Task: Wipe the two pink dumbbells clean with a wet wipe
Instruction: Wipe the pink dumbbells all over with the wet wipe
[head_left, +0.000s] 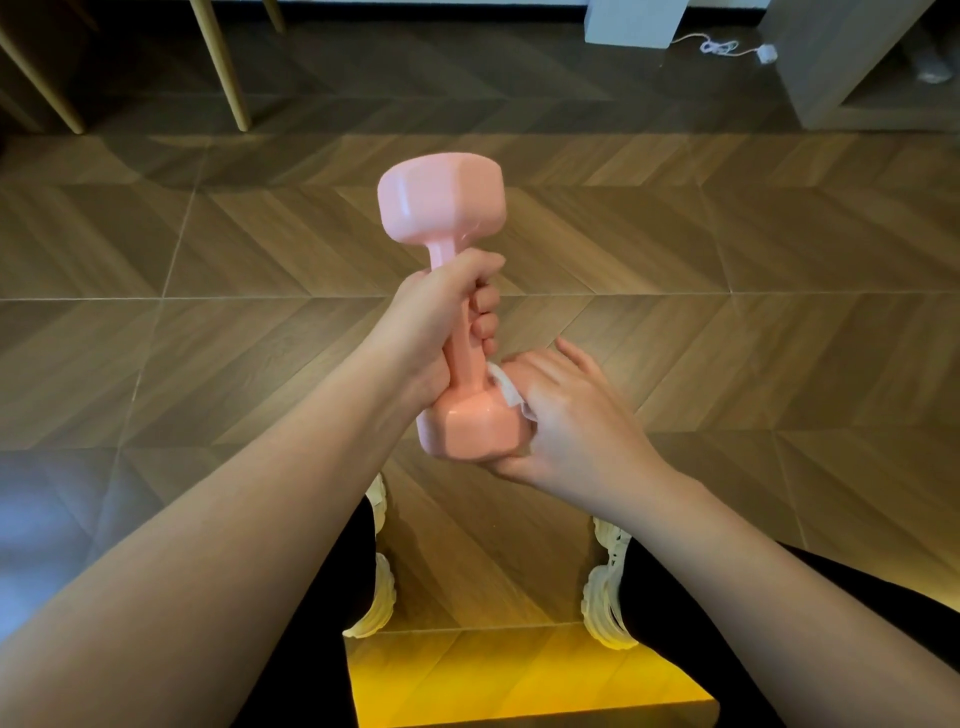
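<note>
One pink dumbbell (444, 208) stands roughly upright in the air above the floor, its far head at the top. My left hand (441, 322) grips its handle, fingers curled round it. My right hand (566, 415) cups the near head of the dumbbell from the right and from below. It presses a white wet wipe (506, 392) against that head; only a crumpled edge of the wipe shows past the fingers. A second dumbbell is not in view.
Wooden herringbone floor (727, 260) lies below. My two white shoes (376, 597) and black trousers are at the bottom. Wooden furniture legs (223, 67) stand at the back left, a grey cabinet (831, 78) and a white cable (727, 48) at the back right.
</note>
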